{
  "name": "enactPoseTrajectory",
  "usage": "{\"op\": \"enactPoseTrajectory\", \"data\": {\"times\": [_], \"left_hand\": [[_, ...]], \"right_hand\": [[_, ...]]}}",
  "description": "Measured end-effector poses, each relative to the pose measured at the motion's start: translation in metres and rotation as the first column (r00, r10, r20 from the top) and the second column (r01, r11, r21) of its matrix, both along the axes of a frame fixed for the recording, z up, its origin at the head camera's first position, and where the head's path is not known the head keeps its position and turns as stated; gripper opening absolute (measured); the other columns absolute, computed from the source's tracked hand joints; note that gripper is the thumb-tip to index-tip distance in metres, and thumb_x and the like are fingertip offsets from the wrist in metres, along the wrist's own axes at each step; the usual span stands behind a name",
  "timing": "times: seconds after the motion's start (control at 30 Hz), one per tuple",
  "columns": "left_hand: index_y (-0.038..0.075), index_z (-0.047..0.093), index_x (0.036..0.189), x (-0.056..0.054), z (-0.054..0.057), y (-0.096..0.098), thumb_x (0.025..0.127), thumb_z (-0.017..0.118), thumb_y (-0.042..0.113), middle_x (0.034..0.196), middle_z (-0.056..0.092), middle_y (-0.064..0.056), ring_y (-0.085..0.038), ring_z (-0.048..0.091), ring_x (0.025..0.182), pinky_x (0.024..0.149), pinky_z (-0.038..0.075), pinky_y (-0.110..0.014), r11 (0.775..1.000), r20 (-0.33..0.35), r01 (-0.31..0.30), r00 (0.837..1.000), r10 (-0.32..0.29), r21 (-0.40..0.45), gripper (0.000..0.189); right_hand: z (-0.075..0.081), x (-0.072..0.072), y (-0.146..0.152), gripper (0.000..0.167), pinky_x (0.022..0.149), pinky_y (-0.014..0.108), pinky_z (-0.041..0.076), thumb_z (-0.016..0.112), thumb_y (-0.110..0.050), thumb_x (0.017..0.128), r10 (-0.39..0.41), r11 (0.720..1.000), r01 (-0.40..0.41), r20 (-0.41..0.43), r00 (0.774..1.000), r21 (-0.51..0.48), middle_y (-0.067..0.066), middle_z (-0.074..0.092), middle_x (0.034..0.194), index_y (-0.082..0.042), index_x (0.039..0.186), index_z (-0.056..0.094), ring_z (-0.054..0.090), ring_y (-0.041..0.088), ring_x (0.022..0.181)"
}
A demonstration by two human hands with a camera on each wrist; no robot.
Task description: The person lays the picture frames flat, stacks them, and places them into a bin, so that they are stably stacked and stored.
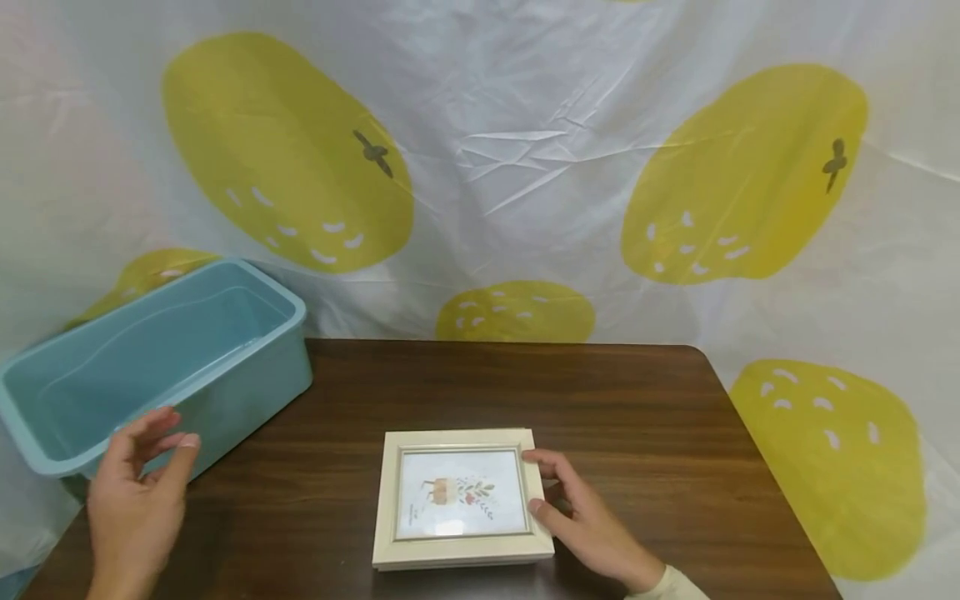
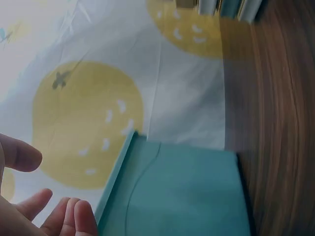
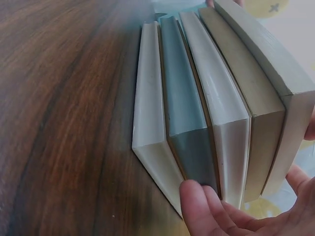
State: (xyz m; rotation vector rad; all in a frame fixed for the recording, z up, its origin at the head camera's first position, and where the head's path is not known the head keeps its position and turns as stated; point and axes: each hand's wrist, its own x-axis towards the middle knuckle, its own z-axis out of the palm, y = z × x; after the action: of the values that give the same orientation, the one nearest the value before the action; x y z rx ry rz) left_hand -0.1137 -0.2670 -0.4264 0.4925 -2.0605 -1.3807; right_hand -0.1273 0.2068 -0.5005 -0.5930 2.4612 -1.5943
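Observation:
On the table lies a stack of several picture frames, the top one a cream picture frame (image 1: 386, 500) with a floral print behind its pane. Below it, the right wrist view shows the edges of a tan frame (image 3: 241, 64), a blue frame (image 3: 184, 93) and white ones. My right hand (image 1: 592, 525) touches the stack's right side, index finger and thumb at the top frame's edge, lower fingers (image 3: 194, 204) beside the frames underneath. Holding nothing, my left hand (image 1: 142, 500) hovers by the near rim of a blue plastic bin (image 1: 247, 392), fingers loosely bent.
The bin stands at the table's back left, and no contents show in its visible interior. Behind the dark wood table (image 1: 600, 400) hangs a white curtain (image 1: 517, 217) printed with yellow fruit. The table's right edge slopes down at the right.

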Motion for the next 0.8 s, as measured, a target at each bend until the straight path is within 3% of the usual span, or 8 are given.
{"op": "enactPoseTrajectory", "data": {"times": [0.2, 0.4, 0.53, 0.67, 0.8], "left_hand": [[0.018, 0.066, 0.140, 0.007, -0.005, -0.019, 0.097, 0.074, 0.009, 0.120, 0.063, 0.028, 0.011, 0.059, 0.099, 0.076, 0.040, -0.005, 0.990, -0.010, -0.136, 0.991, 0.137, 0.029, 0.046], [0.023, 0.067, 0.141, 0.011, -0.013, -0.037, 0.097, 0.072, 0.012, 0.117, 0.056, 0.028, 0.015, 0.057, 0.090, 0.072, 0.039, -0.002, 0.962, -0.033, -0.267, 0.963, 0.269, 0.062, 0.046], [0.028, 0.058, 0.150, 0.014, -0.013, -0.045, 0.099, 0.068, 0.022, 0.129, 0.048, 0.029, 0.017, 0.050, 0.084, 0.065, 0.037, 0.000, 0.945, 0.043, -0.321, 0.947, 0.319, 0.060, 0.052], [0.039, 0.050, 0.155, 0.016, -0.011, -0.054, 0.100, 0.066, 0.033, 0.116, 0.048, 0.031, 0.018, 0.045, 0.074, 0.057, 0.034, -0.002, 0.932, 0.136, -0.357, 0.928, 0.347, 0.055, 0.058], [0.041, 0.044, 0.159, 0.013, -0.012, -0.062, 0.100, 0.063, 0.041, 0.101, 0.039, 0.034, 0.019, 0.041, 0.072, 0.056, 0.032, -0.003, 0.926, 0.187, -0.378, 0.910, 0.370, 0.010, 0.062]], "right_hand": [[-0.001, 0.000, 0.000, 0.050, 0.084, 0.032, 0.054, 0.061, -0.017, 0.106, 0.001, 0.999, -0.001, -0.001, 1.000, -0.033, 0.018, 0.060, 0.134, -0.023, 0.153, 0.045, 0.063, 0.028, 0.108], [-0.001, 0.000, -0.001, 0.051, 0.090, 0.037, 0.052, 0.062, -0.018, 0.105, -0.022, 0.999, 0.023, 0.021, 1.000, -0.044, 0.016, 0.061, 0.137, -0.025, 0.153, 0.047, 0.061, 0.030, 0.114], [-0.001, 0.001, -0.002, 0.053, 0.092, 0.038, 0.051, 0.062, -0.018, 0.105, -0.028, 0.998, 0.030, 0.031, 0.999, -0.055, 0.016, 0.061, 0.138, -0.026, 0.155, 0.047, 0.061, 0.031, 0.116], [-0.001, 0.001, -0.002, 0.055, 0.090, 0.035, 0.052, 0.063, -0.017, 0.105, -0.032, 0.997, 0.033, 0.023, 0.999, -0.064, 0.018, 0.061, 0.140, -0.027, 0.157, 0.046, 0.062, 0.032, 0.116], [-0.003, 0.001, -0.002, 0.056, 0.092, 0.035, 0.052, 0.063, -0.016, 0.105, -0.032, 0.998, 0.031, -0.001, 1.000, -0.062, 0.016, 0.062, 0.140, -0.027, 0.157, 0.046, 0.062, 0.033, 0.117]]}}
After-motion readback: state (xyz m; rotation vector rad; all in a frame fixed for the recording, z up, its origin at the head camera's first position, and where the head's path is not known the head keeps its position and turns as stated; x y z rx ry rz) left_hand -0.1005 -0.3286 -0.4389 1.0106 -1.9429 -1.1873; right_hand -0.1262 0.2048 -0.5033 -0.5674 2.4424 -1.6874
